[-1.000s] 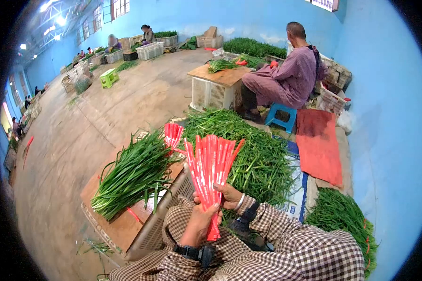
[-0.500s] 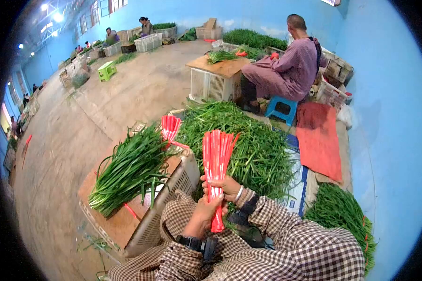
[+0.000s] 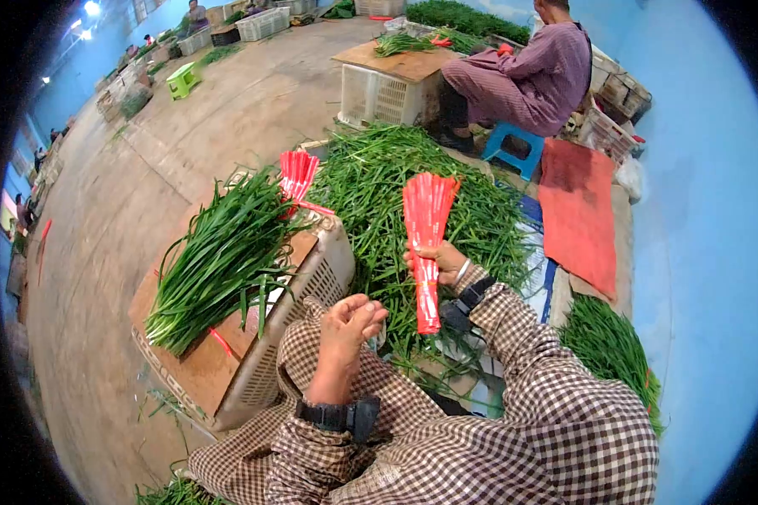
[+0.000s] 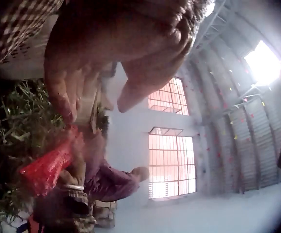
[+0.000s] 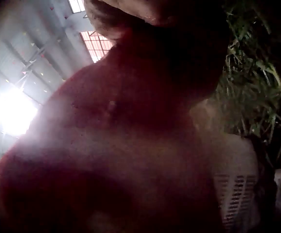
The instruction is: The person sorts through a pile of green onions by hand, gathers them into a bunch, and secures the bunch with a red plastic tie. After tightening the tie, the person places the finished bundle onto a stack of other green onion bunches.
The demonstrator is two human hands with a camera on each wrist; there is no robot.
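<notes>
My right hand (image 3: 438,261) grips a bundle of flat red printed strips (image 3: 428,206) around its narrower lower part, the strips fanned out at the top. Very near the right wrist camera, a dark red surface (image 5: 111,126) fills most of that view. Apart from the bundle, to its left, my left hand (image 3: 345,332) is raised over my lap and holds nothing. In the left wrist view its thumb (image 4: 131,97) stands away from loosely bent fingers. Beyond both hands spreads a heap of long green stalks (image 3: 404,160), like chives.
On my left, a board-topped crate (image 3: 312,290) bears a bunch of long green stalks (image 3: 219,261) and another bundle of red strips (image 3: 296,172). More stalks (image 3: 611,349) lie by the wall on my right. A person (image 3: 526,76) sits ahead on a blue stool (image 3: 514,150).
Both hands were on the red strips; the left has let go and drawn back to the left. The right has carried the bundle forward, and the strips have been gathered closer together.
</notes>
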